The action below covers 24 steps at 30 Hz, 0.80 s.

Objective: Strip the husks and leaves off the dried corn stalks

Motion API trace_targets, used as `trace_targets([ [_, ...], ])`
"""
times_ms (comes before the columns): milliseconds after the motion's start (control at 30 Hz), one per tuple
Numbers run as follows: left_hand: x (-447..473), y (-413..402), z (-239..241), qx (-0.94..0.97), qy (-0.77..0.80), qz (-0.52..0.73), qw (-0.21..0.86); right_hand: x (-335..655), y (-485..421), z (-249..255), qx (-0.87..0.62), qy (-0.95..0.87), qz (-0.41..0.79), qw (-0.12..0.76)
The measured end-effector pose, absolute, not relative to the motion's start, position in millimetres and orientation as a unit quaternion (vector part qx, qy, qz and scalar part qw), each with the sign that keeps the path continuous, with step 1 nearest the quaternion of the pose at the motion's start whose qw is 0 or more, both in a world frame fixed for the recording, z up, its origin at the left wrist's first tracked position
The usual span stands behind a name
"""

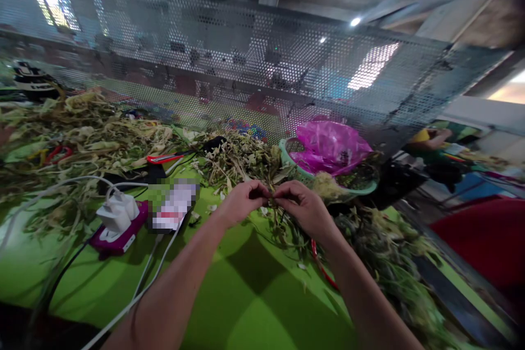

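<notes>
My left hand and my right hand meet above the green table, fingertips pinched together on a thin green plant stem. The stem hangs down from my fingers toward a heap of stems and leaves below. Both hands are closed in a pinch. A red-handled tool lies on the table under my right wrist.
Piles of dried plant matter cover the table's back and right side. A teal basket with a pink plastic bag stands behind my hands. A purple power strip with white chargers, cables and a phone lie at left. A perforated metal screen rises behind.
</notes>
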State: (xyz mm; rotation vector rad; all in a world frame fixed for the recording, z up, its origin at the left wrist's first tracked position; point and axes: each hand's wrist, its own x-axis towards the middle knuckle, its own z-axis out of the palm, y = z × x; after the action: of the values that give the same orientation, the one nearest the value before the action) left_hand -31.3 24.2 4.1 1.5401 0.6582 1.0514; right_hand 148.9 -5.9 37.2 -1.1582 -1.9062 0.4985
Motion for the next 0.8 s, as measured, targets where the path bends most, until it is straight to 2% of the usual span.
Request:
trace_targets([
  [167,-29,23,-1,0.668,0.279,0.427,0.542,149,-7,39,-0.430,-0.780,0.191,0.412],
  [467,-27,18,3,0.641,0.345,0.343,0.595,145,-13,41,-0.441,-0.785,0.127,0.417],
  [800,-26,14,9,0.556,0.330,0.369,0.667,142,-16,38,-0.449,-0.772,0.133,0.430],
])
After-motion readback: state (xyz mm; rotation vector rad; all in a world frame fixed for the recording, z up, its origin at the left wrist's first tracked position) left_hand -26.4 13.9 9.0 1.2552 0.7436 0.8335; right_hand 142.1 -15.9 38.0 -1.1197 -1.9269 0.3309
